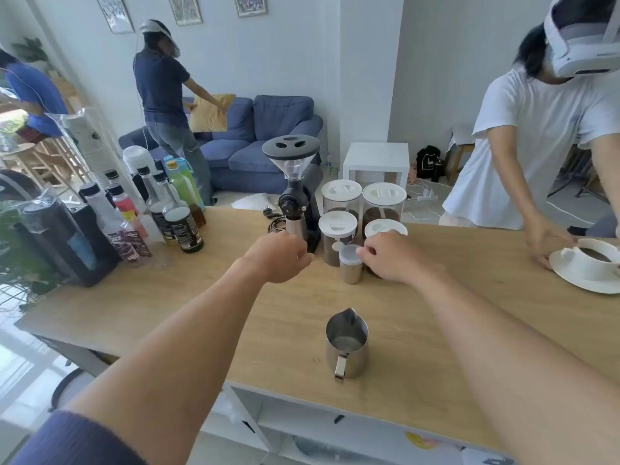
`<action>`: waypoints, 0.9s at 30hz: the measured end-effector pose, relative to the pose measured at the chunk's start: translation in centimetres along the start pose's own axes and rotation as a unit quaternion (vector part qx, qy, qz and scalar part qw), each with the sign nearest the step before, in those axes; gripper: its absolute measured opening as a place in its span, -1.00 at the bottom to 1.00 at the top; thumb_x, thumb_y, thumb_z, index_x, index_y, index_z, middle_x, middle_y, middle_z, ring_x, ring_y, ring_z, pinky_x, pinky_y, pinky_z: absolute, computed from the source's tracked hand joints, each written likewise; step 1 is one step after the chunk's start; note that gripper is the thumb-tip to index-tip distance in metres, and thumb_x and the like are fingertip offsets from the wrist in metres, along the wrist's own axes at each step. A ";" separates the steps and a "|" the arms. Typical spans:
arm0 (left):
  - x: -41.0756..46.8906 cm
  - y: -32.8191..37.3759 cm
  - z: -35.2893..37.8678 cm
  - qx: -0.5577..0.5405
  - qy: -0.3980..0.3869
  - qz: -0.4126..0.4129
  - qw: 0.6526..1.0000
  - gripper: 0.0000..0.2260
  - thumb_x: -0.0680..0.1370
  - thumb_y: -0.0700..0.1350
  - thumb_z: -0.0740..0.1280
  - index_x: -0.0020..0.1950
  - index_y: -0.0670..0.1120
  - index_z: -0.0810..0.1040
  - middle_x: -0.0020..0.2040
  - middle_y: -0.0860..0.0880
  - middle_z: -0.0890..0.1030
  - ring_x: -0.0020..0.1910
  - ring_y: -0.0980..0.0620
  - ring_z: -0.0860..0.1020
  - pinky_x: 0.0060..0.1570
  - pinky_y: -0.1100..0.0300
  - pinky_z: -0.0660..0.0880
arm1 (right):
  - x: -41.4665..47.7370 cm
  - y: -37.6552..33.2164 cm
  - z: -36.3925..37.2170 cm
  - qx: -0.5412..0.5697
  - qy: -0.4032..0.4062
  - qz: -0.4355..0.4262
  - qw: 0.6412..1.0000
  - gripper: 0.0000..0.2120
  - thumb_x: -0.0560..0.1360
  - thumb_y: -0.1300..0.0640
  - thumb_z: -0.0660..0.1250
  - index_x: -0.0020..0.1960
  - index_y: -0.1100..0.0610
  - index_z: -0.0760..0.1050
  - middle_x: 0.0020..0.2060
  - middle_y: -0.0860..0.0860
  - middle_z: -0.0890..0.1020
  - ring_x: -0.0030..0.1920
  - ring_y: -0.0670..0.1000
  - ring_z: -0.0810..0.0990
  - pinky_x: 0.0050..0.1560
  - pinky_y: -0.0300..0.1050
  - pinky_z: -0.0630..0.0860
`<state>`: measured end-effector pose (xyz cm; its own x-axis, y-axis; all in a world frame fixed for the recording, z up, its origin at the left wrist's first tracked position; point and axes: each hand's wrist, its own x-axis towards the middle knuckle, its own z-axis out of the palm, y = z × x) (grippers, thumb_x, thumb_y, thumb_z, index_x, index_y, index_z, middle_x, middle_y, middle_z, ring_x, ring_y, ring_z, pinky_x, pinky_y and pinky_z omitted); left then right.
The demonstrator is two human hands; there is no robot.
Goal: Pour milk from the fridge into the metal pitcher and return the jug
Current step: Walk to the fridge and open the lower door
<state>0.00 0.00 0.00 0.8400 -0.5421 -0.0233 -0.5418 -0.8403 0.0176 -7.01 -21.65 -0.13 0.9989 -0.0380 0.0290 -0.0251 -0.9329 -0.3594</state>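
Steel pitcher (pixel 346 344) holds perhaps a little milk; both hands, left (pixel 280 256) clenched, right (pixel 391 256) loosely curled, grasp nothing.

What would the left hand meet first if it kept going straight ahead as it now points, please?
Probably the coffee grinder: the left hand is loosely closed and aimed at its base, though depth is hard to judge.

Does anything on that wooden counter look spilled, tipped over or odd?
Nothing stands out. The metal pitcher stands upright near the front edge, the lidded jars and bottles are upright too, and the bare counter shows no spill.
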 end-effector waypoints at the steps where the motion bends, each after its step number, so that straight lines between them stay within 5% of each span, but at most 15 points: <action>1: -0.1 -0.2 0.2 0.002 0.003 0.006 1.000 -0.66 0.63 0.10 0.16 -0.13 -0.10 0.55 -0.16 -0.06 0.61 -0.20 -0.11 0.54 -0.24 0.09 0.41 | -0.2 -0.1 0.2 0.001 -0.002 0.001 1.000 -0.60 0.61 -0.02 0.13 -0.39 0.03 0.32 -0.36 -0.02 0.45 -0.34 0.01 0.41 -0.40 -0.12 0.23; 7: -0.1 -1.5 0.4 -0.007 -0.005 0.007 1.000 -0.73 0.62 0.12 0.17 -0.20 0.03 0.46 -0.14 -0.04 0.61 -0.17 -0.09 0.55 -0.21 0.08 0.44 | -0.9 -0.8 1.0 0.002 -0.018 0.017 1.000 -0.59 0.62 -0.04 0.11 -0.37 0.07 0.33 -0.38 -0.02 0.45 -0.38 -0.02 0.39 -0.40 -0.11 0.26; 13: 0.4 -2.5 0.2 -0.012 0.003 0.045 0.999 -0.70 0.64 0.10 0.17 -0.05 -0.06 0.57 -0.17 0.00 0.56 -0.19 -0.08 0.50 -0.22 0.11 0.37 | -1.3 -2.0 1.1 0.004 -0.011 0.059 0.998 -0.60 0.61 -0.07 0.11 -0.30 0.15 0.38 -0.33 0.04 0.50 -0.38 0.01 0.39 -0.36 -0.06 0.30; 20: 0.1 -4.8 2.1 -0.047 -0.014 0.084 0.995 -0.72 0.63 0.11 0.17 -0.02 -0.04 0.57 -0.19 0.01 0.50 -0.15 -0.11 0.51 -0.21 0.10 0.35 | -3.1 -4.1 3.8 0.010 0.000 0.105 0.994 -0.76 0.60 -0.06 0.14 -0.03 0.05 0.49 -0.04 -0.04 0.54 -0.06 0.03 0.52 -0.18 -0.06 0.42; 27: 0.2 -4.3 4.0 -0.077 -0.036 0.174 0.981 -0.66 0.64 0.16 0.17 0.28 -0.01 0.50 0.16 -0.02 0.62 0.08 -0.07 0.59 0.02 0.02 0.52 | -7.8 -4.2 6.2 0.020 0.026 0.188 0.982 -0.70 0.61 -0.11 0.11 0.01 0.07 0.49 0.00 -0.04 0.52 -0.01 0.01 0.51 -0.06 -0.04 0.46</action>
<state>2.36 3.53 -4.12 0.5971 -0.7999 -0.0600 -0.7804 -0.5966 0.1873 -14.43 -15.25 -4.64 0.9155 -0.3967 -0.0664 -0.3899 -0.8346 -0.3891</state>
